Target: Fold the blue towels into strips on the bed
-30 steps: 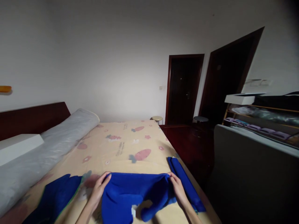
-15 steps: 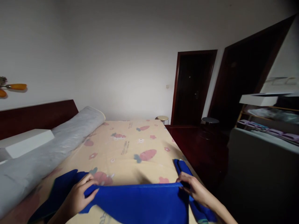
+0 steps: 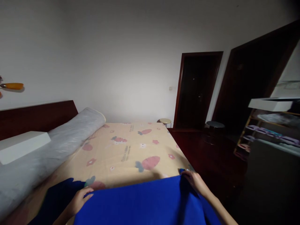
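A bright blue garment point(image 3: 140, 203) is stretched out between my two hands over the bed's near part. Its far edge runs nearly straight from hand to hand, rising slightly to the right. My left hand point(image 3: 81, 200) pinches the left end of this edge. At the right end, my right hand point(image 3: 193, 181) grips the cloth, which hangs down toward me in folds. Dark blue cloth point(image 3: 58, 197) lies on the bed beyond my left hand; whether it belongs to the same piece I cannot tell. The garment's near part is cut off by the frame.
The bed point(image 3: 131, 137) has a cream sheet with carrot prints. A long grey bolster point(image 3: 70, 137) and a white box point(image 3: 25, 145) lie along the headboard point(image 3: 39, 115). Two stools, one pale point(image 3: 165, 120) and one dark point(image 3: 215, 124), stand beyond; a shoe rack point(image 3: 269, 131) is right.
The blue cloth's held edge has lifted on the right and now spreads wider. My right hand has risen slightly; my left hand has moved a little left and down. The view has shifted slightly.
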Action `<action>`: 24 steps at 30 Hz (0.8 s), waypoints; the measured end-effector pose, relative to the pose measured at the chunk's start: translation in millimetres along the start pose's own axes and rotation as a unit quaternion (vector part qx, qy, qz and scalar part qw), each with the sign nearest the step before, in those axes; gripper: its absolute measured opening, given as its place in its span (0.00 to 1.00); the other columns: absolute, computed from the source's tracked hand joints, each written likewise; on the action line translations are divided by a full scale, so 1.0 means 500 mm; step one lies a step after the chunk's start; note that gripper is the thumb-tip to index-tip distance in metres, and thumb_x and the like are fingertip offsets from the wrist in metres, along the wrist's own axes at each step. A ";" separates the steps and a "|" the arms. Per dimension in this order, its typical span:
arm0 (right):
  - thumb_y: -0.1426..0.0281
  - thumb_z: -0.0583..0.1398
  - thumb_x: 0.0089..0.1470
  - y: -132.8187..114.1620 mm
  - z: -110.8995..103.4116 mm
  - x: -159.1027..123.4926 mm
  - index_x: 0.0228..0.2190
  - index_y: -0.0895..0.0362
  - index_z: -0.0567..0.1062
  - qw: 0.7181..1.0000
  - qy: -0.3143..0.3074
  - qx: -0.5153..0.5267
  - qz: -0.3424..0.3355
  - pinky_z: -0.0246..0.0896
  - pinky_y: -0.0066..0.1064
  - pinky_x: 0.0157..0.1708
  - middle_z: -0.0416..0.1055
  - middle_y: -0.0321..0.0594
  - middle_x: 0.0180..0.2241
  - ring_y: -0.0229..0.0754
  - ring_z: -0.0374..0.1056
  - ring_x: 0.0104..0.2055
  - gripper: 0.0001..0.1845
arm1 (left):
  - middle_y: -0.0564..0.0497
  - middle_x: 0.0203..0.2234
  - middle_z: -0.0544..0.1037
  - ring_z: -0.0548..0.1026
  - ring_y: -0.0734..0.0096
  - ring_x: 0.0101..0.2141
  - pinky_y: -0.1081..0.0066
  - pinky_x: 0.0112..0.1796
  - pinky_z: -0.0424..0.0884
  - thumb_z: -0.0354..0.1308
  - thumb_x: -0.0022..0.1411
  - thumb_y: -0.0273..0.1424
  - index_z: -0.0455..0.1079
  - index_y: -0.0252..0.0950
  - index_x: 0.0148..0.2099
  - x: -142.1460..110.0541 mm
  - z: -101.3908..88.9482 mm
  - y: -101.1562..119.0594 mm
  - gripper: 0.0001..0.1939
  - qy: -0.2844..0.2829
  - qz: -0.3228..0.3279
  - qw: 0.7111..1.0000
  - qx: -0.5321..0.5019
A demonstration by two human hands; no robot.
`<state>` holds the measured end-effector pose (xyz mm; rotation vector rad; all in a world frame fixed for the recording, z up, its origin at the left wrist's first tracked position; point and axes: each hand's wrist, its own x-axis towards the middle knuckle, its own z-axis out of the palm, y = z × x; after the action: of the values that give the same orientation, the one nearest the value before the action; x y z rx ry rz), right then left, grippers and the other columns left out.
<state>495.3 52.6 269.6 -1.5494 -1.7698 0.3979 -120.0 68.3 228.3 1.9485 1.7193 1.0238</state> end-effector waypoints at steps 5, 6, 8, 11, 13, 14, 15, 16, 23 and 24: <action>0.58 0.53 0.51 0.014 0.010 0.096 0.30 0.52 0.79 0.997 0.067 -0.031 0.035 0.66 0.38 0.37 0.79 0.44 0.31 0.49 0.75 0.34 0.18 | 0.48 0.29 0.83 0.80 0.55 0.37 0.58 0.45 0.75 0.52 0.46 0.65 0.76 0.42 0.29 0.146 0.027 0.011 0.32 0.038 0.029 0.999 0.018; 0.58 0.52 0.52 0.011 0.003 0.112 0.31 0.52 0.79 0.996 0.076 -0.033 0.034 0.65 0.38 0.37 0.79 0.44 0.32 0.49 0.75 0.34 0.18 | 0.48 0.30 0.82 0.79 0.55 0.38 0.58 0.46 0.74 0.53 0.48 0.63 0.76 0.42 0.29 0.173 0.019 0.022 0.30 0.043 0.047 0.998 0.027; 0.57 0.52 0.53 0.004 -0.015 0.135 0.34 0.53 0.79 0.996 0.083 -0.030 0.021 0.66 0.37 0.38 0.79 0.43 0.33 0.48 0.74 0.35 0.19 | 0.48 0.32 0.81 0.78 0.58 0.39 0.61 0.47 0.72 0.53 0.54 0.57 0.75 0.42 0.31 0.212 -0.002 0.044 0.25 0.063 0.086 0.993 0.056; 0.53 0.52 0.54 -0.002 -0.039 0.137 0.35 0.53 0.78 0.997 0.079 -0.020 -0.002 0.66 0.37 0.40 0.78 0.44 0.33 0.47 0.73 0.36 0.22 | 0.49 0.34 0.79 0.77 0.60 0.39 0.65 0.44 0.72 0.53 0.57 0.49 0.75 0.42 0.35 0.225 -0.026 0.058 0.17 0.106 0.130 0.981 0.099; 0.50 0.53 0.54 0.005 -0.041 0.115 0.34 0.54 0.78 0.997 0.078 -0.017 -0.007 0.66 0.38 0.42 0.78 0.45 0.34 0.48 0.73 0.37 0.23 | 0.49 0.33 0.78 0.77 0.60 0.39 0.66 0.43 0.72 0.54 0.56 0.42 0.74 0.42 0.34 0.203 -0.025 0.046 0.12 0.119 0.152 0.974 0.117; 0.49 0.54 0.54 0.014 -0.036 0.098 0.34 0.53 0.78 0.997 0.075 -0.015 -0.008 0.66 0.39 0.43 0.78 0.45 0.35 0.49 0.73 0.38 0.23 | 0.50 0.32 0.78 0.76 0.61 0.39 0.66 0.43 0.72 0.54 0.55 0.39 0.73 0.42 0.33 0.185 -0.017 0.034 0.09 0.118 0.159 0.972 0.124; 0.49 0.54 0.54 0.026 -0.026 0.078 0.33 0.53 0.78 0.997 0.069 -0.011 -0.009 0.66 0.40 0.44 0.78 0.46 0.35 0.49 0.73 0.39 0.24 | 0.50 0.31 0.77 0.76 0.62 0.38 0.67 0.43 0.71 0.54 0.53 0.35 0.73 0.42 0.32 0.162 -0.004 0.018 0.07 0.113 0.162 0.972 0.129; 0.48 0.54 0.54 0.042 -0.011 0.055 0.33 0.53 0.79 0.998 0.062 -0.006 -0.008 0.66 0.41 0.45 0.78 0.47 0.36 0.50 0.73 0.40 0.24 | 0.51 0.29 0.76 0.75 0.63 0.36 0.68 0.41 0.71 0.53 0.52 0.32 0.72 0.42 0.31 0.137 0.013 0.000 0.06 0.102 0.158 0.973 0.135; 0.53 0.54 0.55 0.182 0.169 -0.156 0.32 0.53 0.80 0.998 -0.012 0.023 0.054 0.67 0.43 0.48 0.79 0.47 0.39 0.52 0.73 0.44 0.21 | 0.54 0.29 0.75 0.75 0.70 0.37 0.74 0.42 0.69 0.49 0.45 0.20 0.67 0.42 0.29 -0.100 0.191 -0.144 0.12 -0.040 0.010 0.975 0.218; 0.55 0.54 0.55 0.196 0.193 -0.190 0.31 0.53 0.80 0.998 -0.025 0.017 0.064 0.67 0.42 0.47 0.79 0.47 0.38 0.51 0.74 0.43 0.19 | 0.54 0.32 0.77 0.76 0.69 0.40 0.73 0.45 0.69 0.50 0.45 0.19 0.68 0.42 0.29 -0.136 0.213 -0.166 0.13 -0.057 -0.018 0.971 0.231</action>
<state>498.5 7.0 108.9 -1.6462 -1.6983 0.5295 -103.8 41.6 80.3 2.1822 2.0535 0.5112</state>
